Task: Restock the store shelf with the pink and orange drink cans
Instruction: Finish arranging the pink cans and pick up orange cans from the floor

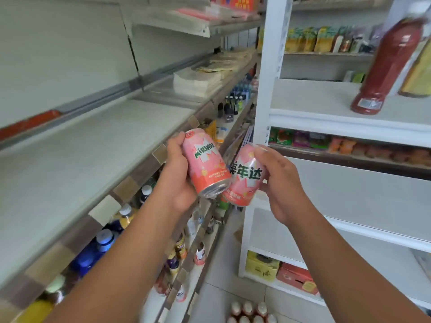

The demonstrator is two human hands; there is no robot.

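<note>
The left hand point(177, 180) is gripping a pink Mirinda can point(205, 162) round its side, fingers curled behind it, and is holding it tilted with its base turned toward the camera. The right hand point(282, 183) is clasping a second pink can point(245, 176) (this one lettered in Chinese characters), fingers wrapping its right side. The two cans are meeting between the hands, the first overlapping the second. Both are hanging in the air just off the front edge of the long grey shelf point(81, 155), with a white rack point(268, 66) standing behind them.
</note>
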